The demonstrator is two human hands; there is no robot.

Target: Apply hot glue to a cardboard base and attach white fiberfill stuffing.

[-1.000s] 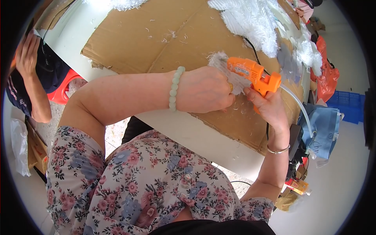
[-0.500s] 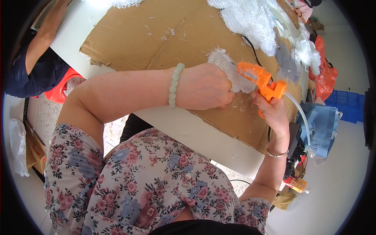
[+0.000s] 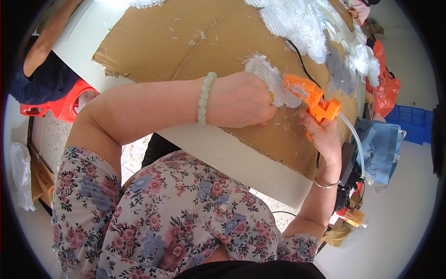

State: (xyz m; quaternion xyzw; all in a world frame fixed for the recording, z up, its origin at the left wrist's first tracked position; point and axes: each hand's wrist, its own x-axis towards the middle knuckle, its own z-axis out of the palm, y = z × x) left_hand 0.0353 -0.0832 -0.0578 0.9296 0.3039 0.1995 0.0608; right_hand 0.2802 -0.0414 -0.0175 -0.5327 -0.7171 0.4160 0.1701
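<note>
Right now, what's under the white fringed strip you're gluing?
The white fringed strip lies on the brown cardboard sheet, which covers the white table. The left hand pins its near end; the orange glue gun hides the part beneath its nozzle.

orange glue gun (image 3: pixel 310 97) tip against white fluffy strip (image 3: pixel 274 83)

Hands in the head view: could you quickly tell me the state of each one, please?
Left hand: closed, holding a white fluffy strip.
Right hand: closed around the grip of an orange glue gun.
</note>
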